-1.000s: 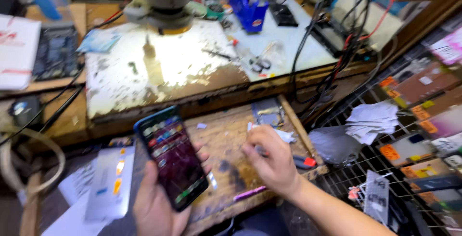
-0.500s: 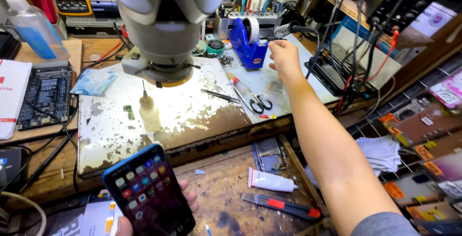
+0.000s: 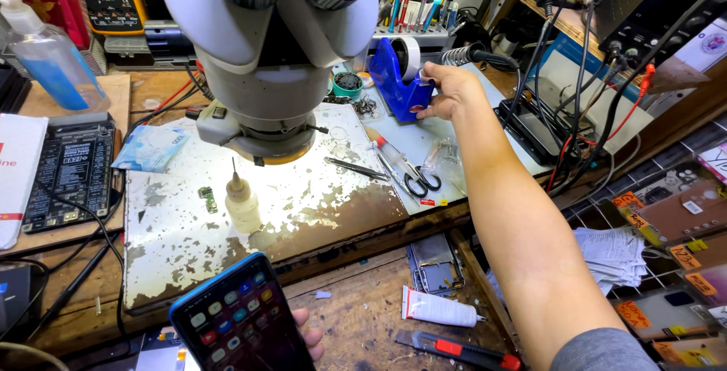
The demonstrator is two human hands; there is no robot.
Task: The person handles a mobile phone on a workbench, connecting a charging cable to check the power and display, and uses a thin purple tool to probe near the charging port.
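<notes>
Keep left hand gripping phone at near edge while right hand, fingers pinching at far-right tape dispenser, draws tape squarely across cutter.

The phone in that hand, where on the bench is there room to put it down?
Bare room: the worn mat between the small bottle and the near edge, and right of the bottle toward the tweezers. Crowded: around the scissors and the tape dispenser, where the right hand reaches.

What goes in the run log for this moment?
left hand: holds lit smartphone | right hand: on blue tape dispenser | scissors: untouched on bench
</notes>
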